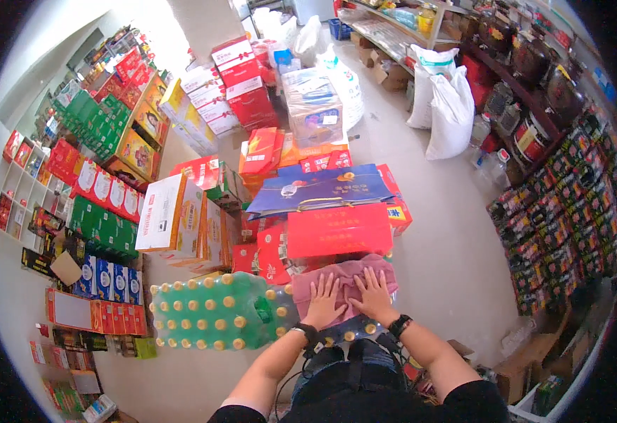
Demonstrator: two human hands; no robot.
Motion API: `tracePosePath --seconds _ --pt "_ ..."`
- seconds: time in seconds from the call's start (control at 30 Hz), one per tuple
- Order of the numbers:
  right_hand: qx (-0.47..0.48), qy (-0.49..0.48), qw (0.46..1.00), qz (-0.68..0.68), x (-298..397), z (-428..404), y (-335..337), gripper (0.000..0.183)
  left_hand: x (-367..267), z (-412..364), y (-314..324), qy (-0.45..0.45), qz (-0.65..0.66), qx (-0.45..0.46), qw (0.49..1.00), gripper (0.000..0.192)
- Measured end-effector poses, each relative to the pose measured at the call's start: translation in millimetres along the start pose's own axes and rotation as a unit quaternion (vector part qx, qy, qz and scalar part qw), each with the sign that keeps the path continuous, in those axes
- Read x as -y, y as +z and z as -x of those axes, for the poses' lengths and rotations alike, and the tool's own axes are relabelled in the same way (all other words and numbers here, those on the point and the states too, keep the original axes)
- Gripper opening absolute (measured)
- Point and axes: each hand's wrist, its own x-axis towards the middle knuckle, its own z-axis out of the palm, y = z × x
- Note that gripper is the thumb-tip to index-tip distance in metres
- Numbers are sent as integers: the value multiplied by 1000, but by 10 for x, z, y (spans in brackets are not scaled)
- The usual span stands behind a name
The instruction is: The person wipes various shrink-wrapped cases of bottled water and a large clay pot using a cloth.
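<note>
A folded pink cloth (346, 285) lies over a shrink-wrapped pack of bottles with yellow caps (349, 335), right in front of me. Flat on the cloth's left part rests my left hand (325, 302), fingers spread. My right hand (374, 297) presses on its right part, also spread, and the two thumbs nearly meet. Both wrists carry dark bands. Directly beyond the cloth is a red gift box or bag (340, 231). To my left stands a wrapped pack of green bottles (202, 312), also yellow-capped.
Beyond the red item, a blue gift bag (321, 190) lies on stacked cartons. White and orange cartons (165, 214) stand at the left. White sacks (448, 111) lean by the right shelving, near a large stack of dark patterned packages (567, 222). Goods-laden shelves (105, 227) line the left wall.
</note>
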Motion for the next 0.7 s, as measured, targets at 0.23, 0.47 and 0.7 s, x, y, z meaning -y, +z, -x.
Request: tracePosePath --seconds 0.23,0.47,0.7 --pt "25 -38 999 -3 -194 -393 67 62 122 -397 -75 -33 36 19 999 72" --pt "-3 -53 999 -9 -316 -568 105 35 296 -732 161 -76 32 83 993 50" --pt "-94 -44 990 -94 -404 -222 78 26 -15 -455 170 -29 58 -31 997 38"
